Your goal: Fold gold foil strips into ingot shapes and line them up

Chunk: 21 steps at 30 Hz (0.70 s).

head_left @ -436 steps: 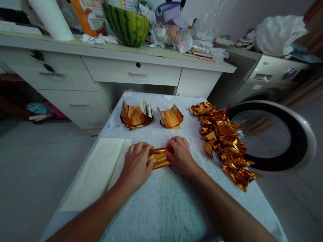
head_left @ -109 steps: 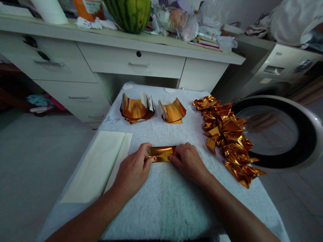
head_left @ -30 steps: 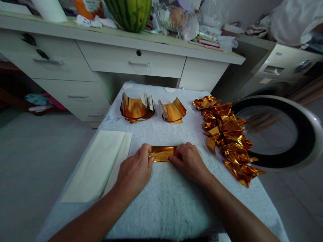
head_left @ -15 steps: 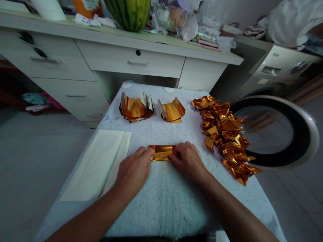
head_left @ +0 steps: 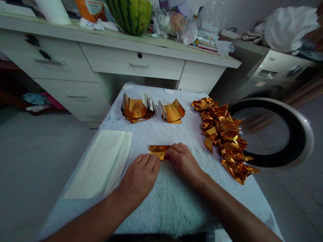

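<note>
The fingers [head_left: 148, 160] of the left hand [head_left: 141, 173] are bunched together over the near left edge of a gold foil strip [head_left: 158, 149]; with the thumb hidden, I cannot tell whether they pinch it. The right hand [head_left: 183, 163] has its fingers curled down on the strip's right end, covering that end from view. The strip lies on the cloth-covered bench [head_left: 164, 201], between the hands. Beyond it sit two stacks of curved foil sheets: a left stack [head_left: 135, 108] (the thicker one) and a right stack [head_left: 174, 111]. Folded cream paper [head_left: 98, 164] lies beside the left forearm. Folded gold foil shapes [head_left: 223, 134] are heaped along the right side, near an open washing-machine door [head_left: 270, 132]. Behind, a white drawer unit [head_left: 121, 58] carries a watermelon [head_left: 132, 16].
</note>
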{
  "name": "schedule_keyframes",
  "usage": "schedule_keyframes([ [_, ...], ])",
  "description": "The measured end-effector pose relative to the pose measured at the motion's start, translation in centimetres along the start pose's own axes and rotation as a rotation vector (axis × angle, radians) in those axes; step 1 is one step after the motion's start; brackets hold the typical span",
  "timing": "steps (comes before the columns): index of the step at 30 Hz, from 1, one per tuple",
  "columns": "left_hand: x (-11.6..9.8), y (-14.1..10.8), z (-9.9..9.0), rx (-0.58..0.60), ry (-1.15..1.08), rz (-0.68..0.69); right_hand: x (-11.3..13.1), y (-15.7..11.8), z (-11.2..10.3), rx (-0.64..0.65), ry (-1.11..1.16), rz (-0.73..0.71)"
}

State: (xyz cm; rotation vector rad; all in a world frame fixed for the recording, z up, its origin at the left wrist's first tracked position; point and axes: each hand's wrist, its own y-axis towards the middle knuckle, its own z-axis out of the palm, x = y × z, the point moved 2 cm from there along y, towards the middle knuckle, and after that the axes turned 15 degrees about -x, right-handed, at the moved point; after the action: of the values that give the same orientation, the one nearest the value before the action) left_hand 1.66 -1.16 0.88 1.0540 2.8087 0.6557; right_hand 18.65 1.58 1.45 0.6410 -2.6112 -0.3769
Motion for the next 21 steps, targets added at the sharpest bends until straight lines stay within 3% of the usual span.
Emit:
schedule_keyframes([
  [3, -0.5, -0.5, -0.1, -0.002, 0.026, 0.025, 0.5, -0.1, 0.1, 0.060, 0.002, -0.122],
  [9, -0.4, -2.3, 0.2, -0.004, 0.005, 0.077, 0.9, -1.1, -0.3, 0.123, -0.152, -0.213],
  [13, 0.4, -3.0, 0.5, -0.022, -0.018, 0.090, 1.5, -2.1, -0.2, 0.102, -0.246, -0.220],
  [21, 1.2, -3.0, 0.5, -0.197, -0.096, 0.030, 2.9, -2.6, 0.1, 0.083, -0.326, -0.181],
])
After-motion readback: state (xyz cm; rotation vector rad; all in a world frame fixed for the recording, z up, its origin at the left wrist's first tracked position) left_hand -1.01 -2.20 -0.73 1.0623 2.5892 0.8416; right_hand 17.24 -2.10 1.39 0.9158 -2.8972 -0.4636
